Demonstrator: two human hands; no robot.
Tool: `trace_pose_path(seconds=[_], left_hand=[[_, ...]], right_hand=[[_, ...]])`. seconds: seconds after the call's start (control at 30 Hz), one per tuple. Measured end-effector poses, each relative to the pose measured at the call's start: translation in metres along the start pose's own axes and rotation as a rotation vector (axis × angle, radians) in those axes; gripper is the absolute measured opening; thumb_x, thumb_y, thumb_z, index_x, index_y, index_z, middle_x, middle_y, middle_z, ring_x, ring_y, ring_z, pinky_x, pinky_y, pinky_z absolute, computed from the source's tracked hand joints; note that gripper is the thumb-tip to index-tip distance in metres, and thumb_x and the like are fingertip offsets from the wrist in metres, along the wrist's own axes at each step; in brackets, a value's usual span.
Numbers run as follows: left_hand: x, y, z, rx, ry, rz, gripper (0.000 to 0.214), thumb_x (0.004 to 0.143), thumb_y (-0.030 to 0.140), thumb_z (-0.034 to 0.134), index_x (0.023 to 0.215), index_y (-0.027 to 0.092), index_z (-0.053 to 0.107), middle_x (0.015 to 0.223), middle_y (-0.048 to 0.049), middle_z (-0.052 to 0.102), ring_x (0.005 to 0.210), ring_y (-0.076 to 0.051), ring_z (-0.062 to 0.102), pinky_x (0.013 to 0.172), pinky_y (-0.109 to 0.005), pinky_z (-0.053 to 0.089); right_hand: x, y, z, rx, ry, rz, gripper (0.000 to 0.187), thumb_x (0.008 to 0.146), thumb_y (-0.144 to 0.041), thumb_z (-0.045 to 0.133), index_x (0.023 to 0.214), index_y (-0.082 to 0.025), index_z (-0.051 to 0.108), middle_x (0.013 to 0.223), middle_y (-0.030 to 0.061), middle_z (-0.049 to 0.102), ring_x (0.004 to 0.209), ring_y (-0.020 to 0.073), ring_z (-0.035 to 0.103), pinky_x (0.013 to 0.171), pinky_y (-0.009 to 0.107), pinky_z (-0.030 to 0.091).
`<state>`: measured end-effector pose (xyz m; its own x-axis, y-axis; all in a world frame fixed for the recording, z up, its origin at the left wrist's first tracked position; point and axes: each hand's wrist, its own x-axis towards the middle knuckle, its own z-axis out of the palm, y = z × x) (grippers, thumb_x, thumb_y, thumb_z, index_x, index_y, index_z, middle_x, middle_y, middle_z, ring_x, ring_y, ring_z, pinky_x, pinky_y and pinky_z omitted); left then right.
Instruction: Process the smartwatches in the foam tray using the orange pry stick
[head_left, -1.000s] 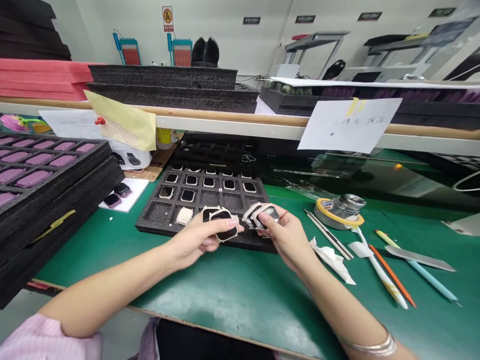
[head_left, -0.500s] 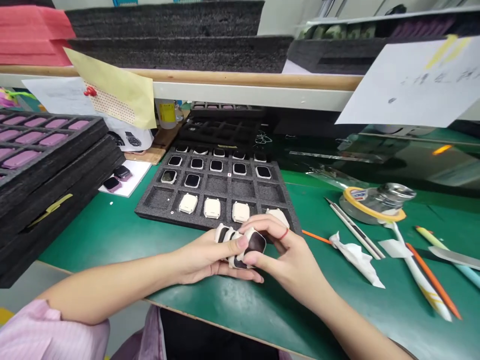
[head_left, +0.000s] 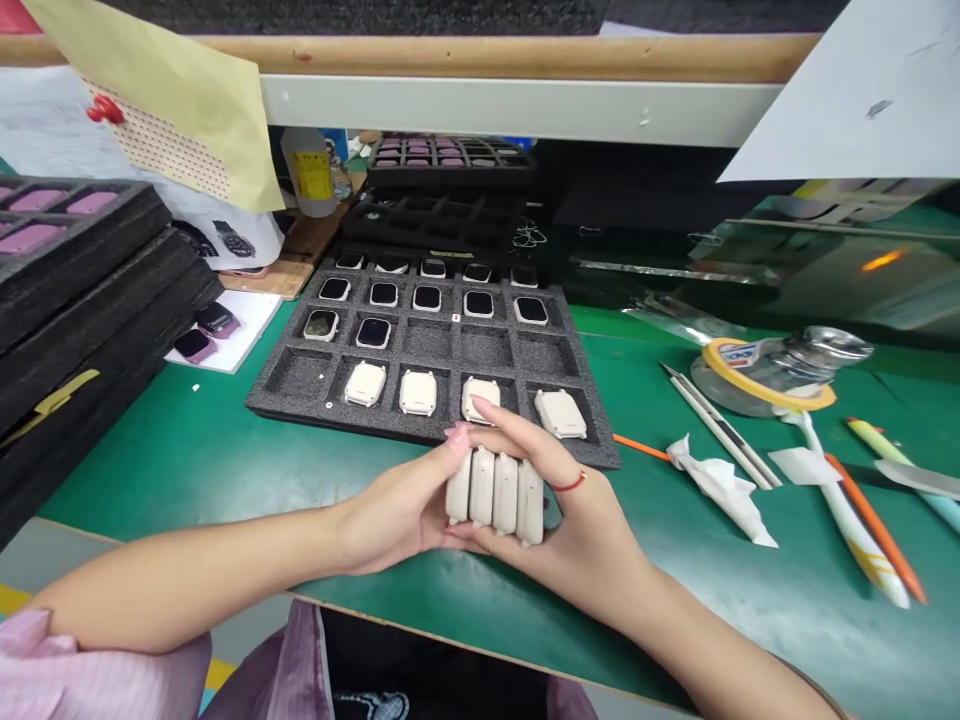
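Observation:
Several cream watch cases (head_left: 495,495) stand side by side in a row between my hands, narrow edges facing up, above the green table near its front edge. My left hand (head_left: 409,505) closes on the row from the left, thumb along the top and fingers partly hidden beneath. From the right, my right hand (head_left: 559,480) wraps round the same row, thumb below and fingers across the far side. Just beyond lies a black foam tray (head_left: 300,375). Its nearest row holds cream cases back side up, such as one case (head_left: 561,412); farther rows hold cases with dark screens up.
Stacked foam trays (head_left: 82,290) with purple cases stand at the left. On the right lie a glass bottle (head_left: 772,370) inside a yellow tape ring, a toothbrush (head_left: 847,520), a crumpled tissue (head_left: 724,490) and pens. A shelf edge (head_left: 480,105) crosses overhead.
The held watch cases have been turned from dark screens showing to cream edges in an even row. My right hand has shifted round them. The view has tilted down and closer.

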<state>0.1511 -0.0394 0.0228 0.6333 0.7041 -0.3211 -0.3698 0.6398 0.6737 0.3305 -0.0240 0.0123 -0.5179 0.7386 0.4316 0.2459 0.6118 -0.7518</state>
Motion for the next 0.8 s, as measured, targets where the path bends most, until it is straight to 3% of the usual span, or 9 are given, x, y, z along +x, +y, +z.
trace_pose_path(seconds=[0.13,0.27,0.63,0.8], left_hand=[[-0.0020,0.0017,0.0031,0.084,0.089,0.063,0.057,0.078,0.069,0.072,0.104,0.017,0.071,0.088,-0.0017,0.057,0.078,-0.012,0.050,0.076,-0.025,0.045],[-0.0026,0.0032,0.0052,0.146,0.121,0.043,0.067,0.072,0.077,0.070,0.094,0.014,0.072,0.083,-0.0021,0.054,0.076,-0.012,0.048,0.073,-0.026,0.045],[-0.0028,0.0035,0.0045,0.152,0.118,0.066,0.063,0.081,0.071,0.066,0.109,0.016,0.073,0.089,-0.0046,0.060,0.078,-0.012,0.053,0.069,-0.022,0.046],[-0.0019,-0.0001,0.0027,0.131,0.101,0.104,0.057,0.086,0.068,0.064,0.107,0.016,0.072,0.085,-0.0033,0.061,0.075,-0.012,0.054,0.066,-0.022,0.045]], right_hand=[[0.0012,-0.0002,0.0030,0.126,0.053,0.037,0.093,0.075,-0.017,0.085,0.153,-0.034,0.037,0.122,0.0000,0.074,0.118,0.0185,0.069,0.108,0.032,0.053],[-0.0012,0.0022,0.0055,0.153,0.081,0.015,0.095,0.075,-0.018,0.085,0.154,-0.034,0.035,0.123,0.0008,0.072,0.118,0.0185,0.069,0.109,0.032,0.053],[0.0006,0.0017,0.0035,0.144,0.075,-0.010,0.092,0.077,-0.020,0.084,0.154,-0.031,0.035,0.119,0.0019,0.074,0.109,0.0202,0.073,0.106,0.036,0.056],[-0.0005,0.0019,0.0032,0.104,0.092,-0.015,0.088,0.076,-0.022,0.084,0.151,-0.032,0.039,0.146,0.0087,0.059,0.112,0.0240,0.072,0.105,0.041,0.057]])
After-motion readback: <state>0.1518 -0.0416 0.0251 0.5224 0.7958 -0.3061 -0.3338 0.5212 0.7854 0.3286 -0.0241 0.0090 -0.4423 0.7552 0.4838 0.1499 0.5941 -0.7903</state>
